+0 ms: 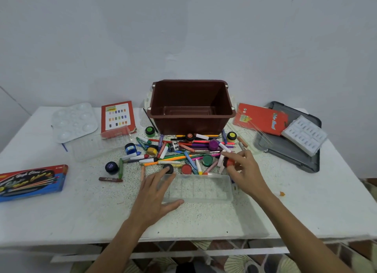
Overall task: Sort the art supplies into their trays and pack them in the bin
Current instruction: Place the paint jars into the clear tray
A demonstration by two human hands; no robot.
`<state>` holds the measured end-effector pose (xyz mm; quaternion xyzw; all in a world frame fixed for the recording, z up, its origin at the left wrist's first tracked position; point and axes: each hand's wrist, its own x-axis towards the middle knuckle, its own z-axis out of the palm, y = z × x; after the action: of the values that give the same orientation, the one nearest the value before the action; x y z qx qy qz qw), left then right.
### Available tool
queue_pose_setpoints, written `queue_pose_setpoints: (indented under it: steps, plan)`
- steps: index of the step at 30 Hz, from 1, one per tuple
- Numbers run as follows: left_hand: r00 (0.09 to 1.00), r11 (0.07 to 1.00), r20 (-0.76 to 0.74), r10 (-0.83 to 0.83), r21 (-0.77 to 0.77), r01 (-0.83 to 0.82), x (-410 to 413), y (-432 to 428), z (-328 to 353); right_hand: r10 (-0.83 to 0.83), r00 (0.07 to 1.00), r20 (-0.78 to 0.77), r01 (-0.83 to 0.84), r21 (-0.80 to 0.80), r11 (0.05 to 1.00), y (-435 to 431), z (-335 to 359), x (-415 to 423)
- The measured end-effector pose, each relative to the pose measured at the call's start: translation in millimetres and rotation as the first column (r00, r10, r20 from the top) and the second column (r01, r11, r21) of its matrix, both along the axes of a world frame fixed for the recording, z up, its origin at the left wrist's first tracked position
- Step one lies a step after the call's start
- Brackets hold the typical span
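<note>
- Probably light and rigid, the small red paint pot (228, 162) should be easy to handle. Its smooth round wall could slip, so a hold across the sides just under the lid seems best.
- It is squat and round, red with a darker band; blur hides any label.
- The right hand (245, 170) pinches it in curled fingertips, just beyond the far right corner of the clear tray (204, 188).
- The left hand (157, 193) lies across the tray's left end, fingers nearly straight, gripping nothing.
- More pots, markers and crayons (177, 150) lie heaped on the tabletop (81, 211) between the tray and the empty brown bin (191, 117).
</note>
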<state>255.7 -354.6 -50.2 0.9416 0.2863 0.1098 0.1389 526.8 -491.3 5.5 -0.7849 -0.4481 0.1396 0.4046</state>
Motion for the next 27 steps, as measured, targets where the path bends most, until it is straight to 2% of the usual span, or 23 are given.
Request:
queue_pose_setpoints:
  steps: [3,6,14,23,27]
  plan:
    - [1.0,1.0,-0.016,-0.014,-0.003,0.013,-0.2,0.8,-0.2,0.032,0.997,-0.077,-0.032,0.0,0.999,-9.8,-3.4,-7.9]
    - [1.0,1.0,-0.017,-0.017,0.001,0.017,0.1,0.8,-0.1,0.061,0.996,-0.07,-0.061,0.011,0.998,-19.3,-7.8,-13.9]
    - [0.999,1.0,-0.04,-0.011,0.015,0.012,1.0,0.6,-1.1,0.14,0.951,0.277,-0.139,-0.026,0.99,-38.3,-26.8,-19.1]
    - [0.999,1.0,-0.053,-0.004,0.02,0.005,0.6,-0.6,-2.1,0.149,0.894,0.422,-0.142,-0.049,0.989,-37.8,-36.7,-22.1]
    - [0.998,1.0,-0.059,0.001,0.021,0.001,0.0,-1.3,-2.5,0.115,0.908,0.403,-0.096,-0.068,0.993,-37.8,-42.4,-22.1]
